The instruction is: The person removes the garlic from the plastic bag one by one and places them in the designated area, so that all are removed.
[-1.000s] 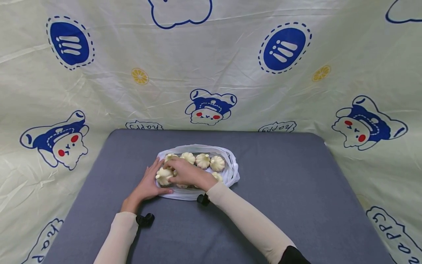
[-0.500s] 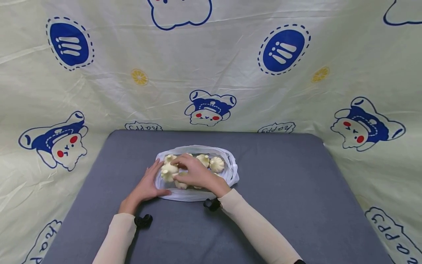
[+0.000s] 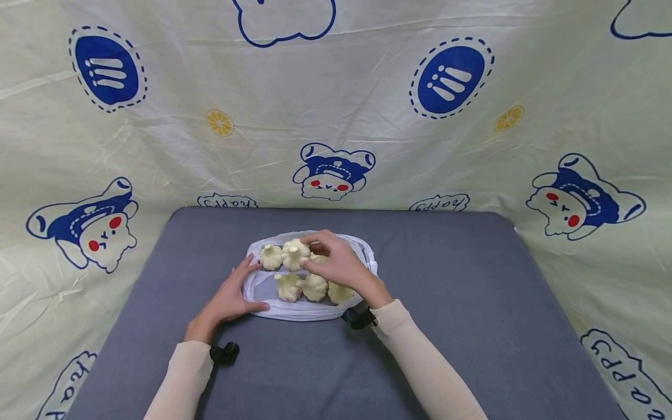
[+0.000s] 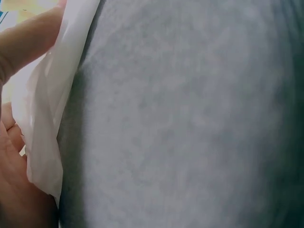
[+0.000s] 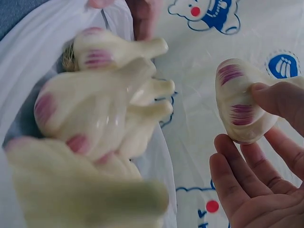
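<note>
My right hand (image 3: 341, 265) pinches a garlic bulb (image 5: 237, 102) between thumb and fingertips, over the white plastic bag (image 3: 301, 313). In the right wrist view the bulb shows purple streaks on a cream skin. Several more garlic bulbs (image 3: 315, 287) sit inside the bag, in a back and a front row; my right hand partly hides some of them. At the bag's left side, my left hand (image 3: 226, 300) is spread with straight fingers against the rim, its thumb (image 4: 33, 40) lying across the white film in the left wrist view.
The bag stands on a table with a grey cloth (image 3: 462, 303). Behind it hangs a pale curtain (image 3: 378, 105) printed with blue and white cartoon figures. A black wrist strap (image 3: 224, 353) is on the left wrist, another (image 3: 359, 315) on the right.
My right hand has moved right and slightly up with the garlic bulb, from the bag's left end to its back row, uncovering the front bulbs. My left hand has barely moved.
</note>
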`<state>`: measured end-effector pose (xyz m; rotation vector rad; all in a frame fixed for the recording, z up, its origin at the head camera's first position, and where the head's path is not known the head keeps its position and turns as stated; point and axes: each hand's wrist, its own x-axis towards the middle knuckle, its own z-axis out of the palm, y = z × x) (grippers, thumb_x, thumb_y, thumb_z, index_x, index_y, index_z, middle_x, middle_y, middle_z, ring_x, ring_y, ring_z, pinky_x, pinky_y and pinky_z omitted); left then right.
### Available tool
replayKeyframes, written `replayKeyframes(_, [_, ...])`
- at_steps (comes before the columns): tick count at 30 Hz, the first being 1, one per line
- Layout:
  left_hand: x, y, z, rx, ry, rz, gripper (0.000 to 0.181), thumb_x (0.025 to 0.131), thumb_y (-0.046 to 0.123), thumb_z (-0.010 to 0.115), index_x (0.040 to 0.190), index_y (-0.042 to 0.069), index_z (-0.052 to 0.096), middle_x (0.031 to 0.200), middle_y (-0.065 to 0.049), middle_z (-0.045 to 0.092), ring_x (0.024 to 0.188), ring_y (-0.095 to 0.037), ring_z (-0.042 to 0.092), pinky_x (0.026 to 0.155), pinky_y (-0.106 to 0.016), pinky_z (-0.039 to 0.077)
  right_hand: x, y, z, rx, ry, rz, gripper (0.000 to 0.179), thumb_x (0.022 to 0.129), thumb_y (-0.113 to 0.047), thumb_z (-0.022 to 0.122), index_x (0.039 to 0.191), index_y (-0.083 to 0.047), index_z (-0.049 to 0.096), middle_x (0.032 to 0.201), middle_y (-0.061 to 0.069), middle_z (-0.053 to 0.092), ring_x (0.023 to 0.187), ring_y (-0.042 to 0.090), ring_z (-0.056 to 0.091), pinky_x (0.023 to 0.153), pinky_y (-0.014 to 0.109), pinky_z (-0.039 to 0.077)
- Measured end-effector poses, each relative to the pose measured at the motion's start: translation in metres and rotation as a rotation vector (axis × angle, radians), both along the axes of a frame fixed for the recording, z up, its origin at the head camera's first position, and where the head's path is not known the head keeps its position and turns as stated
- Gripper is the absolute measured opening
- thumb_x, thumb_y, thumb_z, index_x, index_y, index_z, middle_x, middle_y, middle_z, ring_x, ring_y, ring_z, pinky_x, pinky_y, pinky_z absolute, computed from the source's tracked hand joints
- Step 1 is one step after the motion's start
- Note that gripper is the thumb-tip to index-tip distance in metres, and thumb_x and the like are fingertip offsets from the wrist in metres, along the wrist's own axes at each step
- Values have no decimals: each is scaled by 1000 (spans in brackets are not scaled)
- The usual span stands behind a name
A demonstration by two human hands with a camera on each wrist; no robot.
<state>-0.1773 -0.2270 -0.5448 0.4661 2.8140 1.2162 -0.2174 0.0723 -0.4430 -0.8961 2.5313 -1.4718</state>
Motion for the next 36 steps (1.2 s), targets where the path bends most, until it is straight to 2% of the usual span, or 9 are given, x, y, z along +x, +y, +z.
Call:
replayKeyframes(8, [0,5,-2,-12,-9,23,108,70,36,93,156,0,38,169,-23,21,155,-49,20,125,-65,9,3,29,0,-80,-31,-80,40,92,-17,79,130,-12,66,129,9,62,119,28,67,104,42,54])
replayKeyframes(15, [-1,10,0,-39,-12,37,112,71,38,92,158,-2,34,171,-21,19,155,-50,14,122,-68,18,7,54,-8,-149,-50,-171,40,91,-13,79,129,-10,65,131,11,60,122,31,65,105,41,54])
replayKeyframes(21, [0,10,1,-36,-13,50,112,71,37,92,157,-4,34,170,-22,20,155,-51,15,120,-70,19,9,72,-11,-190,-63,-196,41,92,-13,79,129,-7,64,132,14,58,124,33,64,106,39,53])
replayKeyframes(29, [-1,9,2,-25,-55,59,113,72,38,92,159,-1,32,172,-18,17,156,-47,15,121,-69,21,9,103,-21,-267,-46,-276,47,91,-1,77,135,0,61,135,21,57,124,38,63,106,47,51])
replayKeyframes(32, [0,9,3,-26,-62,60,113,71,38,92,159,-1,32,172,-19,17,156,-47,15,120,-69,21,10,114,-27,-280,-21,-297,48,90,1,76,135,1,60,136,21,58,120,29,65,105,44,52])
replayKeyframes(36, [1,8,3,-24,-66,61,113,71,37,92,159,-1,32,172,-19,17,156,-48,15,120,-70,21,10,128,-35,-304,6,-325,45,90,-1,77,132,2,61,133,20,61,113,8,66,101,30,55])
